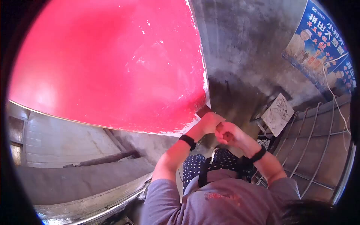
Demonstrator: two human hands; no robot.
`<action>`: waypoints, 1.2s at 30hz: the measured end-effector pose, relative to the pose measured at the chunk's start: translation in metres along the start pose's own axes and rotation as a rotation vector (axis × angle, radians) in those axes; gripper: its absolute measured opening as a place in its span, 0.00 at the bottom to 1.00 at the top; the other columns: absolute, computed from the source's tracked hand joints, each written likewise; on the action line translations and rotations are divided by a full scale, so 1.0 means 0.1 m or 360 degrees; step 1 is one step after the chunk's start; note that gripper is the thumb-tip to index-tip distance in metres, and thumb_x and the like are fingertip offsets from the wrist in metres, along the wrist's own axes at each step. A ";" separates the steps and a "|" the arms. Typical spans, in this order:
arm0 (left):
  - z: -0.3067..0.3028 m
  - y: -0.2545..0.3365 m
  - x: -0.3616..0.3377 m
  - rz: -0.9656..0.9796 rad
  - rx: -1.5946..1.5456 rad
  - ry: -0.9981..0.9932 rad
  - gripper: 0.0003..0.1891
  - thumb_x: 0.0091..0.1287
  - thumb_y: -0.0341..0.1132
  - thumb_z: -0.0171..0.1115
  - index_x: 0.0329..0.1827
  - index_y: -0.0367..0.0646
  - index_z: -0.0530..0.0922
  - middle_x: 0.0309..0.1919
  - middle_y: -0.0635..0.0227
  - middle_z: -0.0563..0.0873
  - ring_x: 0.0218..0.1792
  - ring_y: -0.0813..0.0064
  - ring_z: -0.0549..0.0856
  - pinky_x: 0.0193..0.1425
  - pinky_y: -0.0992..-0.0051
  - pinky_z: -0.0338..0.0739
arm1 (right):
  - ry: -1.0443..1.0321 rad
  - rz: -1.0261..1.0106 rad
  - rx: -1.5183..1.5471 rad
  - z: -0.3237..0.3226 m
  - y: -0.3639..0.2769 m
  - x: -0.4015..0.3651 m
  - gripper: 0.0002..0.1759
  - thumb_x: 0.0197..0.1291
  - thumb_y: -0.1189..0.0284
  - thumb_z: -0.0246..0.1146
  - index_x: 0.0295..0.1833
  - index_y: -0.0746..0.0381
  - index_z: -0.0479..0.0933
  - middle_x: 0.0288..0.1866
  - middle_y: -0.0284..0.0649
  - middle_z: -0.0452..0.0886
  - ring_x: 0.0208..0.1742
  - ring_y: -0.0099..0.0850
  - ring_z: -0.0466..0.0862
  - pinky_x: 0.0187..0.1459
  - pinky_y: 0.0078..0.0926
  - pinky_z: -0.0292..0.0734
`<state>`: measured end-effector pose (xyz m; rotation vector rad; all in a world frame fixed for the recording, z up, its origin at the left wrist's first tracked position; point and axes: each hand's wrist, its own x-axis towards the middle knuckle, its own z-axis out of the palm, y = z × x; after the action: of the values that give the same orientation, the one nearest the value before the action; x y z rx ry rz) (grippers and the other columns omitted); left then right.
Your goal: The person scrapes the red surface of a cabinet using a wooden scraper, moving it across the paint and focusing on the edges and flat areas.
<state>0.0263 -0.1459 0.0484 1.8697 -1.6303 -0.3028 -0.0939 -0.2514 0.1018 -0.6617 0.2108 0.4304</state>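
Note:
A large red panel point(108, 67) with a worn, whitish edge fills the upper left. At its lower right corner a dark flat block point(203, 111) touches the surface. My left hand point(212, 122) is closed at the near end of this block. Just to the right, my right hand point(229, 133) is closed around a brownish rounded piece, perhaps a handle end, whose link to the block is hidden by the hands. Both hands are close together, in front of my body, and each wrist has a black band.
Blue posters point(318, 41) hang on the grey wall at upper right. Below them are a small stained board point(277, 114) on a stand and a metal rod frame point(318, 138). A grey ledge point(90, 182) lies at lower left, with a dark bar point(107, 158) behind it.

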 end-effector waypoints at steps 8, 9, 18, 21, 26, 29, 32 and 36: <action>0.47 -0.33 -0.22 -0.0298 -0.0027 -0.0345 0.11 0.39 0.34 0.61 0.25 0.38 0.75 0.23 0.55 0.78 0.30 0.54 0.78 0.34 0.63 0.71 | 0.0123 0.0231 0.0023 -0.56 0.51 0.29 0.03 0.44 0.77 0.50 0.28 0.64 0.65 0.18 0.38 0.67 0.15 0.27 0.69 0.13 0.21 0.60; 0.45 -0.28 -0.24 -0.0306 -0.0013 -0.0333 0.11 0.39 0.34 0.61 0.25 0.38 0.75 0.23 0.55 0.78 0.30 0.54 0.78 0.34 0.63 0.71 | 0.0188 0.0223 -0.0266 -0.57 0.51 0.29 0.05 0.44 0.78 0.50 0.31 0.63 0.64 0.18 0.38 0.68 0.16 0.27 0.71 0.13 0.22 0.61; 0.13 0.76 -0.77 0.0004 0.0043 0.0149 0.14 0.48 0.30 0.55 0.39 0.38 0.74 0.31 0.57 0.75 0.36 0.59 0.75 0.40 0.66 0.70 | 0.0116 -0.0318 -0.2267 0.07 0.27 -0.64 0.25 0.48 0.79 0.52 0.55 0.66 0.59 0.33 0.45 0.73 0.30 0.36 0.78 0.33 0.32 0.72; -0.07 1.02 -0.79 0.0002 0.0270 0.0237 0.15 0.50 0.31 0.52 0.42 0.37 0.72 0.32 0.60 0.75 0.38 0.61 0.75 0.44 0.66 0.70 | 0.0219 -0.0285 -0.2371 0.45 0.19 -0.74 0.29 0.48 0.75 0.58 0.57 0.63 0.57 0.35 0.51 0.75 0.38 0.45 0.77 0.41 0.38 0.71; -0.43 1.37 -0.75 0.0167 0.0732 0.0675 0.09 0.46 0.33 0.53 0.31 0.41 0.73 0.29 0.66 0.73 0.37 0.68 0.75 0.50 0.66 0.69 | 0.0192 -0.0251 -0.1554 0.88 0.14 -0.75 0.32 0.52 0.84 0.53 0.62 0.61 0.49 0.44 0.46 0.70 0.26 0.29 0.78 0.24 0.24 0.73; -0.59 1.46 -0.79 0.0036 0.0933 0.0730 0.05 0.43 0.34 0.53 0.23 0.45 0.71 0.25 0.70 0.73 0.33 0.72 0.75 0.49 0.70 0.69 | -0.0050 -0.0331 -0.1271 0.92 0.17 -0.66 0.36 0.53 0.88 0.50 0.64 0.57 0.42 0.50 0.47 0.66 0.24 0.26 0.78 0.20 0.17 0.71; -0.78 1.52 -0.94 -0.0023 0.1109 0.0841 0.04 0.41 0.35 0.54 0.20 0.49 0.69 0.22 0.74 0.73 0.30 0.75 0.75 0.46 0.73 0.69 | -0.0213 -0.0279 -0.1331 1.14 0.10 -0.54 0.39 0.53 0.88 0.50 0.65 0.55 0.39 0.49 0.47 0.67 0.24 0.27 0.78 0.20 0.17 0.71; -0.95 1.50 -1.12 -0.0046 0.1245 0.0960 0.05 0.40 0.36 0.54 0.20 0.51 0.69 0.22 0.76 0.72 0.31 0.77 0.75 0.44 0.76 0.69 | -0.0302 -0.0314 -0.1265 1.27 0.18 -0.33 0.40 0.53 0.87 0.51 0.66 0.55 0.39 0.47 0.47 0.68 0.23 0.27 0.77 0.18 0.17 0.69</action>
<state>-0.0654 -0.0157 0.1850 2.2085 -1.3695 0.9344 -0.1250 -0.1690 0.2007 -1.3985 -0.2245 0.3778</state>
